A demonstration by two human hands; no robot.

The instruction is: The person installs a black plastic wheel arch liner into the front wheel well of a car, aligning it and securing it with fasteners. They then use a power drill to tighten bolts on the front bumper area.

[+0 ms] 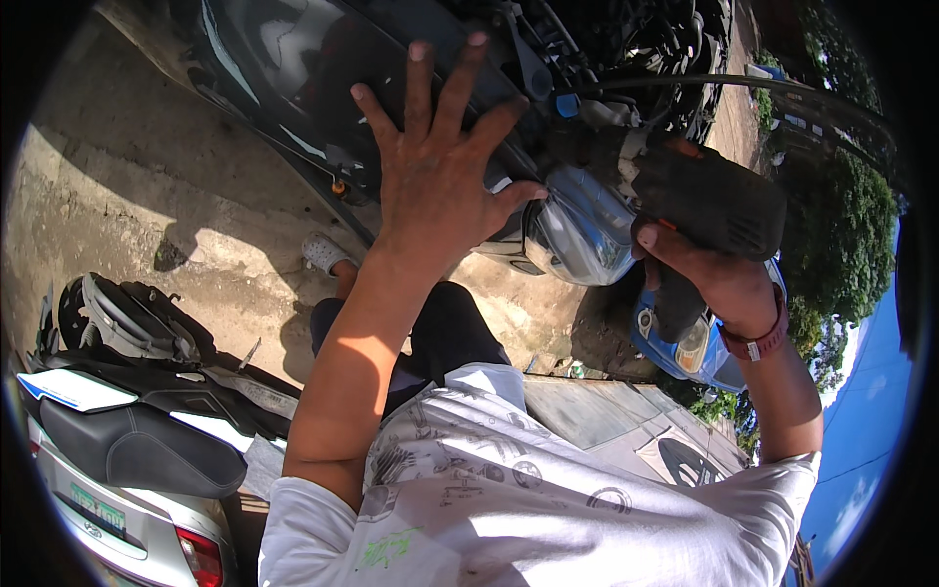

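Note:
My left hand (440, 166) lies over the dark, shiny car fender (303, 59), its fingers spread wide and nothing in them. Its thumb points toward the car's clear headlight (587, 230). In my right hand (699, 274) is a black power drill (714, 191) with orange accents, my fingers wrapped around its handle. The drill's nose points left, toward the front edge of the car above the headlight. Whether its tip touches anything is hidden in the dark area there.
The engine bay (646, 49) stands exposed, with a thin dark rod (724, 80) across it. A motorcycle (147, 430) and a white car (122, 538) are at lower left. A blue vehicle (685, 342) is beyond the headlight. A foot in a light clog (321, 252) rests on the concrete.

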